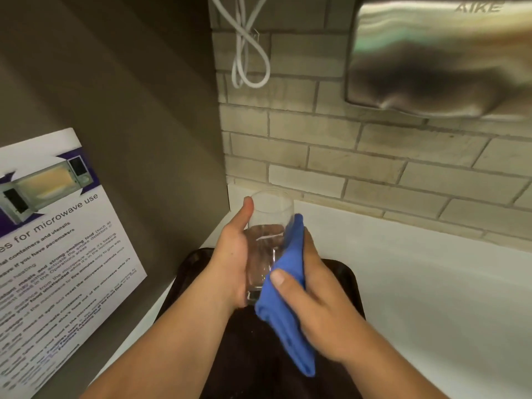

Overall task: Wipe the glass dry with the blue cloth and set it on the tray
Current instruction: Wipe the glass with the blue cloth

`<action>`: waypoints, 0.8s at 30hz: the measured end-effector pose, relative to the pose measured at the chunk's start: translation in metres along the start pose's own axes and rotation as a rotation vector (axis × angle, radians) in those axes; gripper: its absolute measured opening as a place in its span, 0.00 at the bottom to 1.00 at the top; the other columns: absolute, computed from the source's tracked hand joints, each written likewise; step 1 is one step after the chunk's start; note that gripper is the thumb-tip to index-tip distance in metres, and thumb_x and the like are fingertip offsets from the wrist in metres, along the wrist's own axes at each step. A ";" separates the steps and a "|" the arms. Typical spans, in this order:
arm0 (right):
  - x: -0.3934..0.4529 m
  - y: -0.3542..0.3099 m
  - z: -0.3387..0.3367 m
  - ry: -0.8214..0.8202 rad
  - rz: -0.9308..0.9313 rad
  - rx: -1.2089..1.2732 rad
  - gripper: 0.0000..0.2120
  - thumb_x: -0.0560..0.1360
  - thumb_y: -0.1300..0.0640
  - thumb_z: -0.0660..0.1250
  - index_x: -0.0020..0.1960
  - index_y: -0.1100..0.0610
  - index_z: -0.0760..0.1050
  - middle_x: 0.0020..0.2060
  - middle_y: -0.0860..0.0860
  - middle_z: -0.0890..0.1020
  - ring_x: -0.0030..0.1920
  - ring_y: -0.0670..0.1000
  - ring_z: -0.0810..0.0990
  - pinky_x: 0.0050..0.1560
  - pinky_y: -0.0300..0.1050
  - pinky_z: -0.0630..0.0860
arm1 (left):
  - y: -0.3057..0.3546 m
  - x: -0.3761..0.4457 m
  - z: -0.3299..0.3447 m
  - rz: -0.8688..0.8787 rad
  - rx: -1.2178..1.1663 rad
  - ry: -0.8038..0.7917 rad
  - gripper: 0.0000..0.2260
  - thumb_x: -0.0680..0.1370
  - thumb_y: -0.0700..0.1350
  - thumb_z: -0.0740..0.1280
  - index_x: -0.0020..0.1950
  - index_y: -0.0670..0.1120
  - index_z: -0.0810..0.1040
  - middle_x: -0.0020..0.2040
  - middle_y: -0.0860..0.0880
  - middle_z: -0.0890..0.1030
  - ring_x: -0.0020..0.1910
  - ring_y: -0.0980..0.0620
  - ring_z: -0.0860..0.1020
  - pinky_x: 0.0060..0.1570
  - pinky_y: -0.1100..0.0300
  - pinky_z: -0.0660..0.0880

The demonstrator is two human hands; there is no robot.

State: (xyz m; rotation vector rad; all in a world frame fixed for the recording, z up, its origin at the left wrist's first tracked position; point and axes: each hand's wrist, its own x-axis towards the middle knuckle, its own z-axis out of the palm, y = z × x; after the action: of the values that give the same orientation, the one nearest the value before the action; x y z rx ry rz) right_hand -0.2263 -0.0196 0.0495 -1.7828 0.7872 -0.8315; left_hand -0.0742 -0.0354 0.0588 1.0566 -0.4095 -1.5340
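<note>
Glass axis: the clear glass [266,240] is held above the tray at centre frame, its long axis near upright and leaning a little toward the top of the frame; the open mouth points up and away, the thick base down toward the wearer.
Left hand: the left hand [231,267] clasps the glass's left side, thumb stretched up the wall almost to the rim, the other fingers wrapped behind and seen dimly through the glass.
Right hand: the right hand [313,300] presses the blue cloth [288,286] onto the glass's right side, thumb across the cloth near the base, fingers closed under the fabric.
Cloth: it covers the right wall from below the rim to the base, and its loose end hangs toward lower centre.
Tray: the dark tray [349,276] lies under both hands, largely hidden by forearms and cloth.
Counter: a white counter [431,283] runs to the right.
Left edge: a microwave notice [57,240] leans on a grey panel.
Far: brick-pattern tile wall [345,156], looped white cable [247,53] at top centre, steel hand dryer [437,53] at upper right.
</note>
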 end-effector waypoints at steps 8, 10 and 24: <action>0.041 0.004 -0.014 0.305 0.129 0.120 0.19 0.80 0.41 0.60 0.67 0.49 0.74 0.52 0.46 0.85 0.53 0.41 0.84 0.61 0.42 0.79 | -0.013 -0.002 0.005 0.002 0.108 -0.055 0.33 0.77 0.68 0.64 0.65 0.41 0.85 0.62 0.37 0.86 0.63 0.39 0.85 0.70 0.44 0.75; 0.041 0.006 -0.013 0.341 0.133 0.074 0.18 0.81 0.43 0.61 0.68 0.47 0.73 0.49 0.42 0.84 0.48 0.34 0.83 0.52 0.29 0.78 | -0.011 -0.004 0.012 0.008 0.158 -0.022 0.33 0.77 0.69 0.62 0.64 0.43 0.85 0.59 0.39 0.88 0.60 0.41 0.86 0.66 0.46 0.78; 0.016 0.014 -0.012 0.152 0.229 0.147 0.12 0.77 0.39 0.60 0.49 0.44 0.78 0.36 0.42 0.87 0.43 0.41 0.85 0.49 0.35 0.75 | -0.009 -0.004 0.013 -0.016 0.005 0.058 0.36 0.74 0.73 0.66 0.60 0.40 0.80 0.55 0.38 0.84 0.55 0.37 0.83 0.65 0.41 0.76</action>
State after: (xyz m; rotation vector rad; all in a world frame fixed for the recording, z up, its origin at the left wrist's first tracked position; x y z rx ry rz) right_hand -0.2295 -0.0426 0.0429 -1.4815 0.9834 -0.8551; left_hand -0.0899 -0.0333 0.0607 1.1081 -0.3657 -1.5130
